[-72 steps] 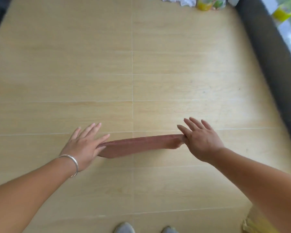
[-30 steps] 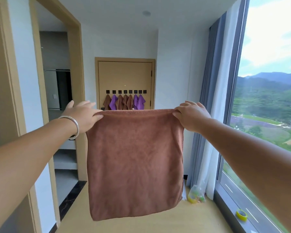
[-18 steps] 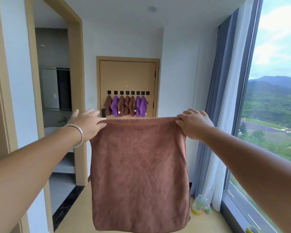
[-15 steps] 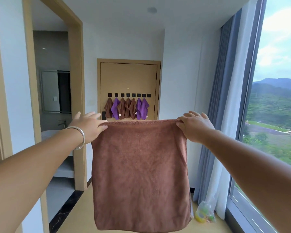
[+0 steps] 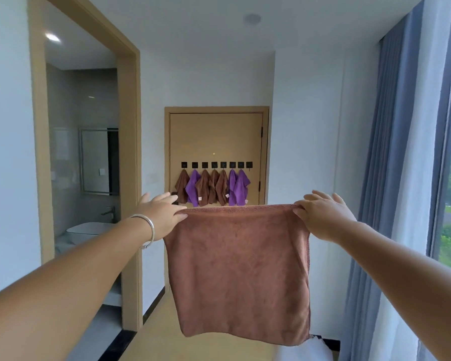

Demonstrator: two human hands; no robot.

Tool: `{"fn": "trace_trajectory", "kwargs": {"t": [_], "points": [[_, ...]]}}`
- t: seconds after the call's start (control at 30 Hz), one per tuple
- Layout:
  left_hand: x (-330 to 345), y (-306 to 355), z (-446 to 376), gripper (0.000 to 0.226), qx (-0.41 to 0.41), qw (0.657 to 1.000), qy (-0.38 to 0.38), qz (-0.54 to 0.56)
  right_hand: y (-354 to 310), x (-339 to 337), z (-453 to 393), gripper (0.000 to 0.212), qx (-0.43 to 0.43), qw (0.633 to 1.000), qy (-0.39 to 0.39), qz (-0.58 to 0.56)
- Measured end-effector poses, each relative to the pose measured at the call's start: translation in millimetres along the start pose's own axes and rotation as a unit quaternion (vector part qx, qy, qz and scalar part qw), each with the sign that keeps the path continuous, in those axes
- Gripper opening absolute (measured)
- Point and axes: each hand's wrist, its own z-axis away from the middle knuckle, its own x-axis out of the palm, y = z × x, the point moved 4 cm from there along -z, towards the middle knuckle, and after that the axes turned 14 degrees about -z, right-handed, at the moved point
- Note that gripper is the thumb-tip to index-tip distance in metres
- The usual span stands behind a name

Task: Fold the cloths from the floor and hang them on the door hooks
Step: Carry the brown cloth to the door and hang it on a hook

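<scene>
A brown cloth [image 5: 241, 272] hangs flat in front of me, held up by its top edge. My left hand [image 5: 160, 214], with a silver bangle on the wrist, pinches the top left corner. My right hand [image 5: 323, 214] pinches the top right corner, its other fingers spread. Straight ahead at the end of the room stands a wooden door [image 5: 216, 136] with a row of black hooks [image 5: 216, 165]. Several brown and purple cloths [image 5: 212, 187] hang from those hooks; the rightmost hook looks bare.
An open doorway [image 5: 89, 157] to a bathroom with a sink is on the left. Blue and white curtains [image 5: 406, 178] and a tall window line the right side. Wooden floor [image 5: 167, 342] runs toward the door, with something white low at the right.
The cloth was picked up off the floor and now hangs spread between both hands. Since then my view has tilted upward, so the cloth and hands sit lower against the door.
</scene>
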Motion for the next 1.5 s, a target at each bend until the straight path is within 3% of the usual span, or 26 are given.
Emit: {"fn": "trace_trajectory", "kwargs": {"t": [0.57,0.93,1.27,1.5], "points": [[162.4,-50.2,-297.8,0.045,0.030,0.999,0.030,0.022,8.7,159.7,-261.6,0.046,0.013,0.996,-0.058,0.071],[252.6,-39.6,-445.5,0.045,0.066,0.998,-0.004,0.020,29.1,265.9,-391.6,0.042,0.075,0.995,-0.057,0.002],[325.7,-10.5,-613.2,0.045,0.067,0.998,-0.018,0.003,88.8,378.7,-545.4,0.039,0.077,0.996,-0.040,-0.019],[338.9,13.2,-736.8,0.046,0.058,0.998,0.001,0.013,141.8,410.0,-663.4,0.044,0.077,0.995,0.007,-0.067]]}}
